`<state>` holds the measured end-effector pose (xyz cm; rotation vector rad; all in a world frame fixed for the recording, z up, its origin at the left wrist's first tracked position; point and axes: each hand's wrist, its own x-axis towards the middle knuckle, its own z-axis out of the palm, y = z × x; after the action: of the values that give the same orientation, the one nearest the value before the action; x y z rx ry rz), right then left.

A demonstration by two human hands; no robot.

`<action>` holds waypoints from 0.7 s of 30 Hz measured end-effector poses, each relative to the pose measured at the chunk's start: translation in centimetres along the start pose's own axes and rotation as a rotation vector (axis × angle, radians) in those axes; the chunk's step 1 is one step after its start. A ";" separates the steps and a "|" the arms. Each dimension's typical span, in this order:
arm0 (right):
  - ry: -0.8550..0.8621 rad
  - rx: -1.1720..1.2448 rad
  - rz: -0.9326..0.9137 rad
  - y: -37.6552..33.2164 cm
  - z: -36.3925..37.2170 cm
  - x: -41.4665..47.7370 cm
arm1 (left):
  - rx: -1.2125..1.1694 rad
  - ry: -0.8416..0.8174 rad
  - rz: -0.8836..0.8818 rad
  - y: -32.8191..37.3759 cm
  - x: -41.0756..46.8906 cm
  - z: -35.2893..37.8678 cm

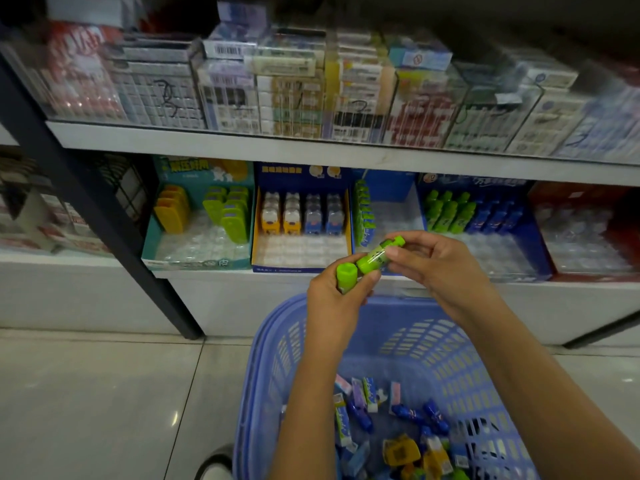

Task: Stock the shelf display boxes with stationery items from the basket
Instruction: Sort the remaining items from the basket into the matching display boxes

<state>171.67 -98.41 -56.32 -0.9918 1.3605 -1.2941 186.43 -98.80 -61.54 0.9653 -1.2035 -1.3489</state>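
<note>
Green plastic marks the stock in hand at centre frame: an upright green tube (346,276) gripped in the curled fingers of the left hand (334,303), and a tilted green tube (379,255) pinched between thumb and fingertips of the right hand (434,268). The two tubes meet end to end, just above the far rim of the lavender basket (277,341). The step appears to be sorting or checking a pair before shelving. The next move likely calls for a reach up and right to the blue display box (540,258), where matching green tubes (446,211) stand beside blue tubes (495,213) with empty slots in front. In the basket at lower centre lie loose blue tubes (360,415), sleeved erasers (369,393) and yellow items (401,452). Along the lower shelf, a teal box (149,244) at centre left holds yellow and lime pieces, a middle blue box (301,270) holds small yellow and blue figures, and a red box (623,237) sits at the right edge, its contents too blurred to tell
</note>
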 end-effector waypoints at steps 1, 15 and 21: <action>0.002 -0.009 0.004 0.0 -0.2 0.2 | 0.003 -0.002 0.005 -0.1 0.0 0.1; 0.390 -0.488 -0.262 -1.0 -9.8 5.1 | 0.042 0.056 -0.356 -0.3 0.8 1.7; 0.224 -0.714 -0.193 0.2 -10.5 9.1 | -0.256 -0.007 -0.546 0.0 1.4 3.3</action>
<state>159.61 -105.18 -57.98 -1.5163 2.0100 -1.0879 183.04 -99.70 -60.84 1.1473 -0.7656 -1.8809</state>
